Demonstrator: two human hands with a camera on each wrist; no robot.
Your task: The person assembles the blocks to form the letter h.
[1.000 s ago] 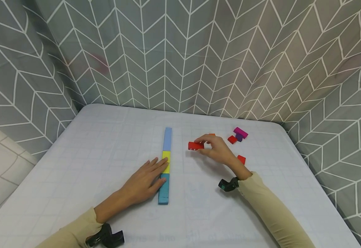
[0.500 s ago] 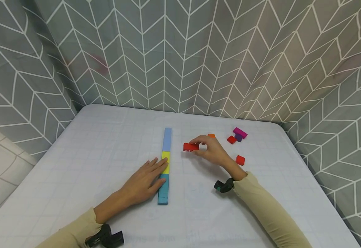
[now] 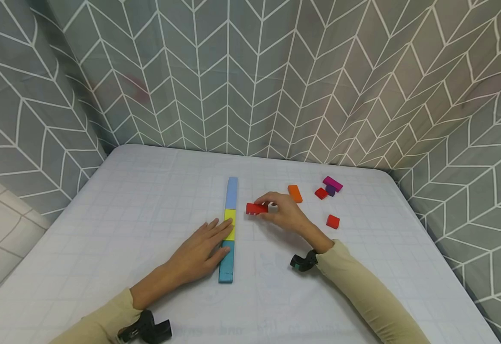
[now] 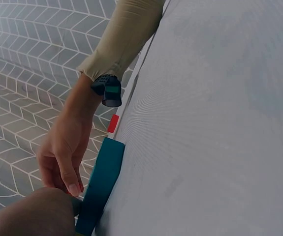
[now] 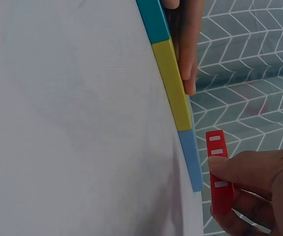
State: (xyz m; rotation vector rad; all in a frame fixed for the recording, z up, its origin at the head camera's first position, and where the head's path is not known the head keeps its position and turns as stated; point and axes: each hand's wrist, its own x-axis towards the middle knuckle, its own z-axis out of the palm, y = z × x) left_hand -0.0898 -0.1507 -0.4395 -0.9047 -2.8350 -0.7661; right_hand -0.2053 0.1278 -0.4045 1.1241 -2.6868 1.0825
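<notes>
Watching remotely, I need status: what's R hand (image 3: 278, 210) holding?
"Red blk (image 3: 253, 209), pinched btwn thumb & fingers, just R of yellow blk (image 5: 173, 86), not touching it."
"L hand (image 3: 200, 248)?"
"Fingers straight; tips at yellow blk, thumb at teal blk (image 3: 226, 268). Lt-blue blk (image 3: 231, 193) abuts yellow's far end."
"Farther out?"
"I see orange blk (image 3: 295, 193) past R hand, red cube (image 3: 333, 221) to its R, magenta blk (image 3: 333, 184) by purple blk (image 3: 330, 190) & small red blk (image 3: 321, 193) beyond. Those lie on white tbl (image 3: 104, 229)."

Left fingers (image 3: 221, 231) extended, right fingers (image 3: 271, 195) curled, pinching
</notes>
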